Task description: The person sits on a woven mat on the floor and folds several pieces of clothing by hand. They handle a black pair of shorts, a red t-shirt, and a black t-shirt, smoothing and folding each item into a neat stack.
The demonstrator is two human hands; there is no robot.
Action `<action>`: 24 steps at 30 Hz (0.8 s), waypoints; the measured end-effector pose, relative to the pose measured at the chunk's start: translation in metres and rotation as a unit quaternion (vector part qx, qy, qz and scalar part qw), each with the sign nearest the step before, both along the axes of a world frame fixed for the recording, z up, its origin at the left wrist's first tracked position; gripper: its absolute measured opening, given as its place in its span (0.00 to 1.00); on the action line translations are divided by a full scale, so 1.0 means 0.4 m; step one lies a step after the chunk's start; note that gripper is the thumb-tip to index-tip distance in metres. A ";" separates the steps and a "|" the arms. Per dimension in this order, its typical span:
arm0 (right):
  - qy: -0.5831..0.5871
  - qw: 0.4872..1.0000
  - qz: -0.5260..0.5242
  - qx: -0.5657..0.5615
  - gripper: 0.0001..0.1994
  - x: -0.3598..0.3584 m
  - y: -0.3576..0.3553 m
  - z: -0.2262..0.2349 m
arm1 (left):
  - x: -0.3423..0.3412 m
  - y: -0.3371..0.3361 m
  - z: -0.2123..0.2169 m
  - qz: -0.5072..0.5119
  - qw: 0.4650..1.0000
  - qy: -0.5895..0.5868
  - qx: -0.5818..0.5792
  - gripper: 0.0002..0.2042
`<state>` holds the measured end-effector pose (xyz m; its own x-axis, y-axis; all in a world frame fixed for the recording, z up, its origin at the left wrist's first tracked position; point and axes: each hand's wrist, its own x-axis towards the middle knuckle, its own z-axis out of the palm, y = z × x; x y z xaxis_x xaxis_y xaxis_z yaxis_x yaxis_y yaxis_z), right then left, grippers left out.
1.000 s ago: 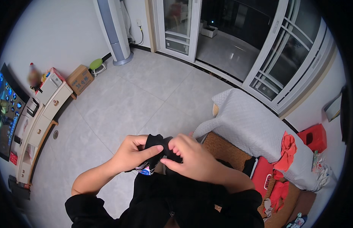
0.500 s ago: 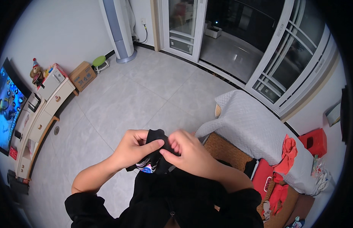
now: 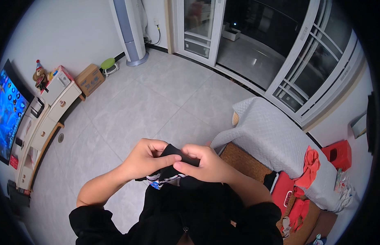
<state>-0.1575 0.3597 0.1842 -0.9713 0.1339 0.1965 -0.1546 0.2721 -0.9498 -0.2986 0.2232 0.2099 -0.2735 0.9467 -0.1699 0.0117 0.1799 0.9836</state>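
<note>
The black cloth [image 3: 169, 151] is just off centre toward six o'clock, pinched by thumb and fingers of the left hand [image 3: 145, 160] and right hand [image 3: 207, 164] alike. Should either thumb slacken, I think its edge could slip loose and bunch up.

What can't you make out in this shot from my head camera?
All in the head view:
Left hand: most fingertips, hidden behind the black printed cloth.
The cloth's full shape: hidden by its folds, that hand and the right hand.
Tower air conditioner: top cut off by the upper edge.
Television: partly cut off by the left edge.
</note>
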 end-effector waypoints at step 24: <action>0.081 0.981 -0.101 0.146 0.06 0.165 0.200 0.485 | -0.184 -0.103 0.320 0.095 0.976 0.159 0.112 0.09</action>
<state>-0.0913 0.4396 0.3783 -0.8836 0.2362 0.4043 -0.2112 0.5696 -0.7943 -0.3722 0.1822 0.3379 -0.4526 0.8777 0.1574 0.3094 -0.0110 0.9509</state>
